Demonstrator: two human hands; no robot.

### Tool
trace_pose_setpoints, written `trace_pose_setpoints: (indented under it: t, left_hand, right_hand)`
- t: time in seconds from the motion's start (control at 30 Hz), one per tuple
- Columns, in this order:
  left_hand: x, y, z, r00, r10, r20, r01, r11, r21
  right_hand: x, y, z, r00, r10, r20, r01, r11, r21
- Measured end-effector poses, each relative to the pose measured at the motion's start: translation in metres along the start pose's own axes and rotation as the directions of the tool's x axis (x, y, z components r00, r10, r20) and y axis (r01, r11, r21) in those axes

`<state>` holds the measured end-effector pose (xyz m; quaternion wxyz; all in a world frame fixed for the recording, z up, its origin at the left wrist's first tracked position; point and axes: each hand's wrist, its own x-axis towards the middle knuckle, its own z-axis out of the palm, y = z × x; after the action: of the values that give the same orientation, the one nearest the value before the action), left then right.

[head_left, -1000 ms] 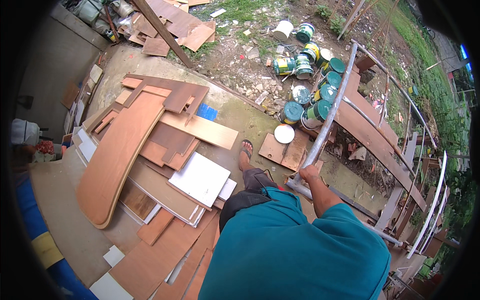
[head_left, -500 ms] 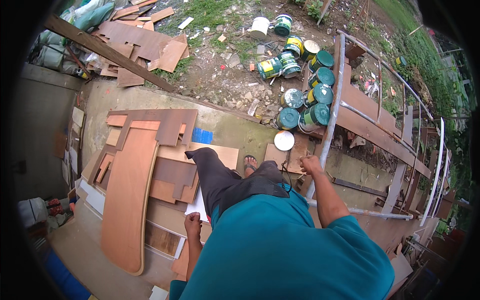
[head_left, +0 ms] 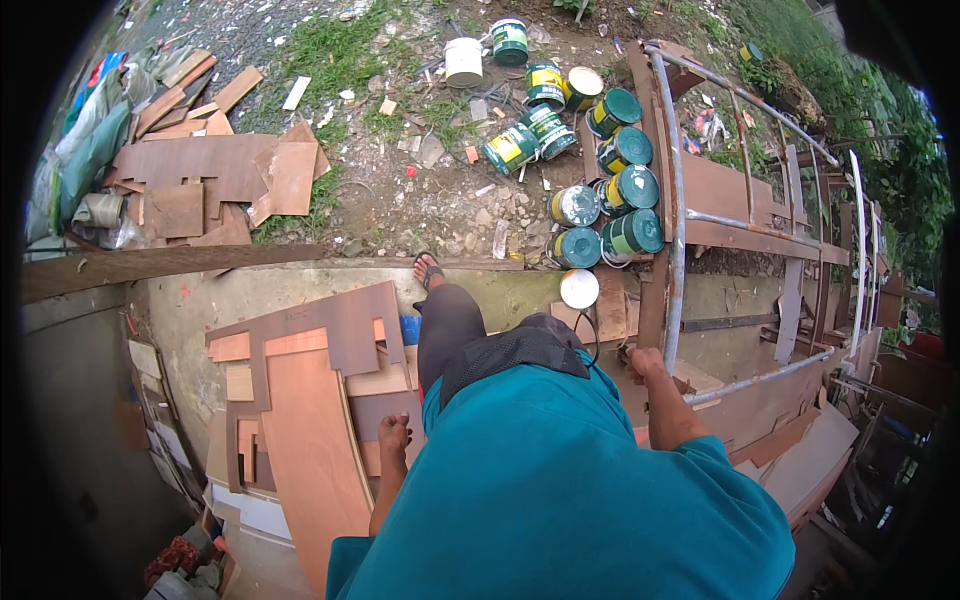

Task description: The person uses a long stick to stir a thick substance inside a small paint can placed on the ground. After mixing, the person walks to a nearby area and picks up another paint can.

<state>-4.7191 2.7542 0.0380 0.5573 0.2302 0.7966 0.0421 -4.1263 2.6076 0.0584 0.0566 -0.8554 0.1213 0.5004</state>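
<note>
My left hand (head_left: pixel 395 433) hangs beside my body with its fingers curled in, above a long reddish-brown plywood panel (head_left: pixel 305 430); nothing shows in it. On the other side, my right hand (head_left: pixel 650 363) is closed next to the upright grey pipe of a metal frame (head_left: pixel 677 250). Its fingers are bent inward, and whether they hold something small cannot be made out. The hand appears beside the pipe rather than wrapped around it. Just ahead of it lie a round white lid (head_left: pixel 579 289) and brown board pieces (head_left: pixel 610 300).
Several green paint buckets (head_left: pixel 633 232) stand or lie ahead, beside a white bucket (head_left: pixel 463 62). Cut boards (head_left: pixel 190 170) are heaped at the far left behind a wooden beam (head_left: pixel 160 268). My sandalled foot (head_left: pixel 428 270) is at the concrete's far edge. Stacked boards (head_left: pixel 800 460) lie at right.
I have stepped forward and my view has turned; one foot now reaches the concrete's edge. My right hand has come closer to the pipe. My left hand stays curled over the boards.
</note>
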Motion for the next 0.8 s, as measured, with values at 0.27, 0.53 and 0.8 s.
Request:
trace_pose_setpoints:
  t: [0.27,0.53,0.8]
  left_hand:
    - [0.104,0.256,-0.118,0.961,0.261,-0.085,-0.259,0.965,0.036]
    - [0.134,0.341,-0.089,0.966,0.243,0.092,-0.255,0.956,0.145]
    - [0.14,0.345,-0.051,0.9,0.139,0.413,-0.291,0.897,0.332]
  right_hand:
    - [-0.081,-0.153,0.082,0.951,-0.31,-0.004,0.297,0.908,0.296]
    - [-0.087,-0.145,0.124,0.984,-0.18,-0.007,0.169,0.911,0.376]
    - [-0.058,-0.18,0.157,0.989,-0.118,0.089,0.065,0.887,0.458]
